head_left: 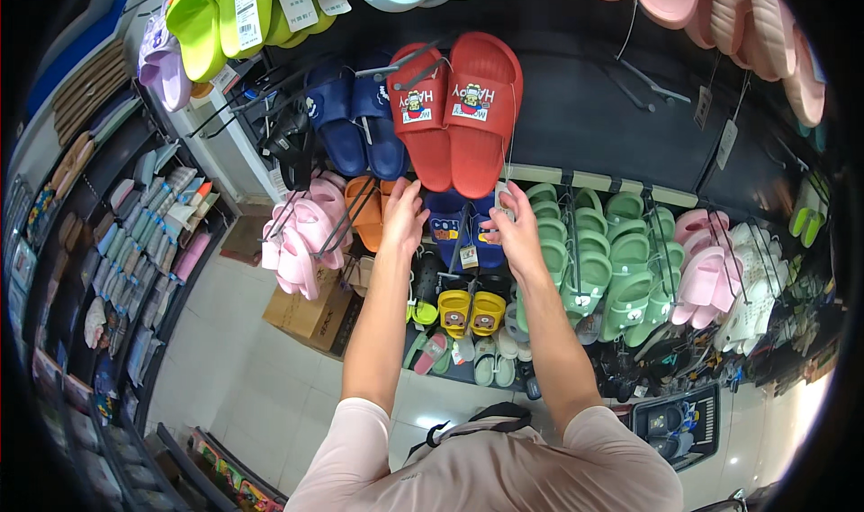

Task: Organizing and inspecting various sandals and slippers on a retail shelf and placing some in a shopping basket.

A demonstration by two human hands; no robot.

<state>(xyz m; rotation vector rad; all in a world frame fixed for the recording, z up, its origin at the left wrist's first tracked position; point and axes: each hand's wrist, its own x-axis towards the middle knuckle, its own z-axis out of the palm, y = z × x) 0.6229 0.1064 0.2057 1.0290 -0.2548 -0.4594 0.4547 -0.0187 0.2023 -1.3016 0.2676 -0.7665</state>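
A pair of red slippers point(481, 143) with cartoon prints hangs from a metal hook, upper middle. My left hand point(404, 217) is just below the left red slipper, its fingers apart and nothing visible in them. At the lower right of the pair, my right hand point(516, 238) has its fingers around a small pale tag point(505, 197), which hangs on a thin string from the slippers. Navy slippers point(335, 125) hang to the left of the red pair. Behind and between my hands are blue slippers point(450, 229), with orange slippers point(364, 208) by my left wrist.
Green slippers point(589, 260) and pink slippers point(704, 269) hang to the right on long hooks. Yellow slippers point(487, 312) are lower down. A cardboard box point(301, 314) stands on the floor. A dark basket point(711, 435) holding slippers is at lower right. Stocked shelves point(135, 242) line the left.
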